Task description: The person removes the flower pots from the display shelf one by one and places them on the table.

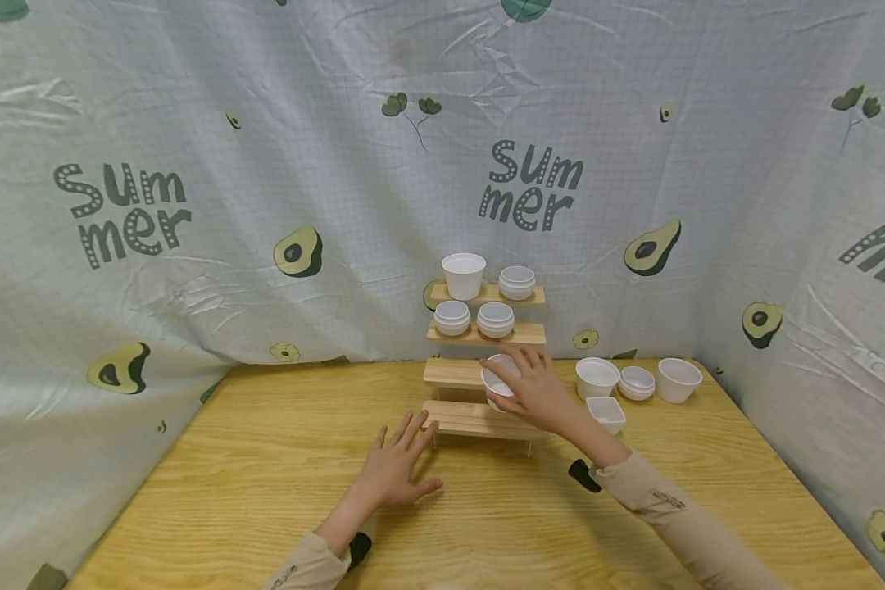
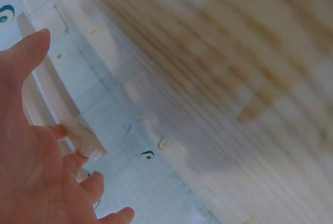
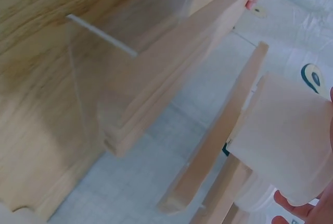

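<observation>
My right hand (image 1: 538,389) grips a white cup (image 3: 283,135) from above, fingers and thumb spread around its sides, at the right end of the second shelf from the bottom (image 1: 451,372). That shelf belongs to a stepped wooden stand with clear side supports. At the left end of the lowest shelf (image 1: 453,416), my left hand (image 1: 394,467) lies with fingers extended and fingertips right at the shelf's edge. In the left wrist view its thumb stands apart from the fingers.
On the top shelf stand a tall white cup (image 1: 464,277) and a ribbed bowl (image 1: 517,283). Two ribbed bowls (image 1: 451,319) sit one shelf below. Right of the stand, the table (image 1: 280,459) bears two round cups, a small ribbed bowl (image 1: 637,383) and a square bowl (image 1: 605,412).
</observation>
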### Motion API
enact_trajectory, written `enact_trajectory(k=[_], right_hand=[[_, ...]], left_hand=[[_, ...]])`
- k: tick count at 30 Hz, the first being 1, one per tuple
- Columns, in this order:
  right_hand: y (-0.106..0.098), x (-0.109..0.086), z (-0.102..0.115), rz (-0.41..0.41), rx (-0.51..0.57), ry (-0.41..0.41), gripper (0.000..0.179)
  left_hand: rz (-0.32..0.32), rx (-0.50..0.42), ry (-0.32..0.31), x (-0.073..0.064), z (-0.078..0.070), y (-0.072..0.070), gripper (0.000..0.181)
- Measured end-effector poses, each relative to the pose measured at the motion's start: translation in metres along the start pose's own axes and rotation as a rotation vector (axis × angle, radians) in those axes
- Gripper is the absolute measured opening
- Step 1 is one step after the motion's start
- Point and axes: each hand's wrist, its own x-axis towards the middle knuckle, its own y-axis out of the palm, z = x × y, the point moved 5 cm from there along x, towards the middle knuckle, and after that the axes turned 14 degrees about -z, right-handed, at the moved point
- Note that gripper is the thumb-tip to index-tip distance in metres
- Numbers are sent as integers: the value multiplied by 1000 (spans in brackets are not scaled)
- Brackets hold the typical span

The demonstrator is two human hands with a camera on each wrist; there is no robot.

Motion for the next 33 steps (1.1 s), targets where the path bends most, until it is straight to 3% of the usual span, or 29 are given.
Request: enact_trajectory(k=[9, 21, 33], right_hand=[[-14, -16, -5, -41, -3, -39, 47], [-32, -38, -16, -28, -17, 2, 46], [-37, -65, -30, -41, -36, 13, 52]], left_hand=[[6, -9, -1, 0, 0, 2, 78], [-13, -7, 5, 0, 0, 3, 78], [-14, -5, 9, -1, -2, 0, 78]])
